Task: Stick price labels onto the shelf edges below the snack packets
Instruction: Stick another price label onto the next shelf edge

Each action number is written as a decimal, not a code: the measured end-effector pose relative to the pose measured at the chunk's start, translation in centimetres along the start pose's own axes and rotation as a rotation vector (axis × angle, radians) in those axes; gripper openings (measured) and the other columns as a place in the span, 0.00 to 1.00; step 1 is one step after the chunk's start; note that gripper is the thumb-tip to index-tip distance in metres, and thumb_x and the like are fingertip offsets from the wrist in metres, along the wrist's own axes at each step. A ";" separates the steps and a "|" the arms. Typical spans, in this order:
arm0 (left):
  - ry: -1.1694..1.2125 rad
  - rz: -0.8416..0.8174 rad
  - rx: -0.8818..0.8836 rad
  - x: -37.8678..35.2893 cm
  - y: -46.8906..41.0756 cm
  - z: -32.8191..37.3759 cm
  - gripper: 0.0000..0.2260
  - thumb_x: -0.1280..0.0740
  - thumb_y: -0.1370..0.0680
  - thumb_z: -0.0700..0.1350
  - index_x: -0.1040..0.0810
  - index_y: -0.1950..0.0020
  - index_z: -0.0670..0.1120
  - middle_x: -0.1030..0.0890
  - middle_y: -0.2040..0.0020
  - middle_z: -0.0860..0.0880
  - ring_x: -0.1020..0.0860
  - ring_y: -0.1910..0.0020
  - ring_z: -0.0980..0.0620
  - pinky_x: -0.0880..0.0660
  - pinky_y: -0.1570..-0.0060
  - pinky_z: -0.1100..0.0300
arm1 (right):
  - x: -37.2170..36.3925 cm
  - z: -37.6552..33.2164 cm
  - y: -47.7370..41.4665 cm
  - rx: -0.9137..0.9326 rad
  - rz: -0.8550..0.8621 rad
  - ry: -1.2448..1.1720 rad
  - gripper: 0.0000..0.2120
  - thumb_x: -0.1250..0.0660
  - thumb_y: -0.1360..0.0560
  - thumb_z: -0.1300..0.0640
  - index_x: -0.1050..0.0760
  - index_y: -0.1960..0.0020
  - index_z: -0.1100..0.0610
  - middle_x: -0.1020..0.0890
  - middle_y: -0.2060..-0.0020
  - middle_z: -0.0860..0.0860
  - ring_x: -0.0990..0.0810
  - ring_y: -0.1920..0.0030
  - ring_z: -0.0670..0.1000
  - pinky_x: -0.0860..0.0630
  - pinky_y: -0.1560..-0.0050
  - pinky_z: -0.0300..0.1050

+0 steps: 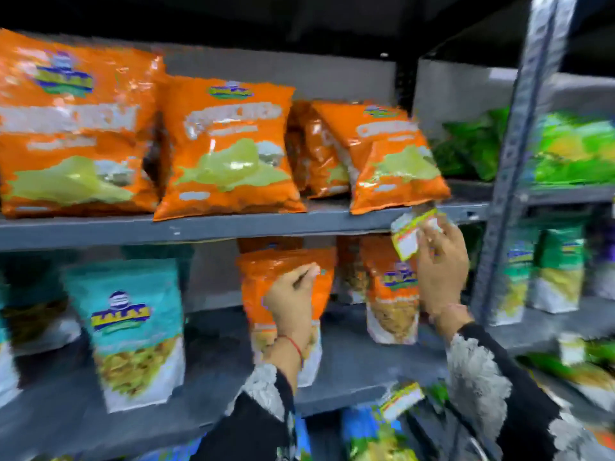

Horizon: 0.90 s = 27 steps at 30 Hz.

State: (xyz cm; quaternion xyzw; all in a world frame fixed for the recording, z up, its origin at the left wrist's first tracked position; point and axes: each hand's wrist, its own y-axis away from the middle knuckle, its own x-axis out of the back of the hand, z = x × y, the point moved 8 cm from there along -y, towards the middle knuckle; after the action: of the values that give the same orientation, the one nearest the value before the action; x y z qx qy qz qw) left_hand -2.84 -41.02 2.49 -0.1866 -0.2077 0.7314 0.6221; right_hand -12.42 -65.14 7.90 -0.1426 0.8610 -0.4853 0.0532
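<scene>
My right hand (441, 264) holds a white price label (407, 236) with a yellow-green border, raised against the grey upper shelf edge (233, 227), just below the rightmost orange snack packet (396, 161). My left hand (293, 294) is lower, fingers curled, in front of an orange pouch (286, 284) on the middle shelf; whether it grips anything is unclear. Another label (401, 399) is stuck on the middle shelf's front edge (336, 399). Several orange packets (226, 148) line the upper shelf.
A teal pouch (133, 327) stands on the middle shelf at left. A perforated metal upright (519, 154) separates this bay from the one on the right, which holds green packets (572, 151). More packets (376, 434) sit on the shelf below.
</scene>
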 end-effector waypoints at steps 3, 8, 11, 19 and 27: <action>0.069 -0.096 0.033 -7.3 0.4 2.6 0.10 0.30 0.30 0.41 0.19 0.51 0.39 0.16 0.49 0.39 0.21 0.51 0.50 0.33 0.64 0.80 | 1.0 4.2 -5.5 -0.096 -0.097 -0.068 0.10 0.35 0.27 0.61 0.22 0.48 0.65 0.19 0.48 0.63 0.22 0.45 0.61 0.30 0.42 0.45; 0.038 -0.075 0.119 -13.0 0.3 4.4 0.15 0.29 0.30 0.46 0.20 0.47 0.40 0.17 0.47 0.41 0.21 0.50 0.50 0.30 0.56 0.69 | -1.1 5.5 -8.2 -0.157 -0.287 -0.133 0.13 0.28 0.31 0.63 0.22 0.47 0.63 0.23 0.59 0.53 0.26 0.55 0.50 0.31 0.55 0.36; 0.023 0.013 0.145 -14.0 0.4 4.9 0.12 0.29 0.30 0.45 0.19 0.51 0.38 0.16 0.52 0.39 0.20 0.52 0.45 0.28 0.54 0.60 | -1.4 5.3 -9.0 -0.158 -0.251 -0.136 0.07 0.26 0.34 0.63 0.21 0.57 0.62 0.24 0.62 0.53 0.27 0.57 0.50 0.28 0.54 0.45; -0.007 0.040 -0.052 -14.0 1.7 6.1 0.07 0.30 0.30 0.42 0.18 0.59 0.39 0.16 0.59 0.40 0.22 0.61 0.49 0.31 0.61 0.62 | 0.7 8.4 -6.5 -0.219 -0.116 -0.339 0.07 0.26 0.37 0.70 0.22 0.66 0.60 0.26 0.70 0.43 0.27 0.66 0.44 0.27 0.58 0.44; -0.067 0.116 -0.013 -14.3 -0.1 6.1 0.10 0.30 0.30 0.45 0.18 0.56 0.39 0.15 0.56 0.39 0.24 0.61 0.53 0.30 0.59 0.64 | -1.0 9.0 -7.0 -0.365 -0.111 -0.339 0.10 0.26 0.34 0.64 0.24 0.68 0.54 0.26 0.70 0.44 0.26 0.66 0.47 0.24 0.56 0.46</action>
State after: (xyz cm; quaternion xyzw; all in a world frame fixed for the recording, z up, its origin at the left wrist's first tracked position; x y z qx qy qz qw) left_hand -3.79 -55.53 7.95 -0.1778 -0.2219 0.7708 0.5701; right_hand -8.00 -75.66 9.11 -0.2762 0.9040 -0.2931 0.1436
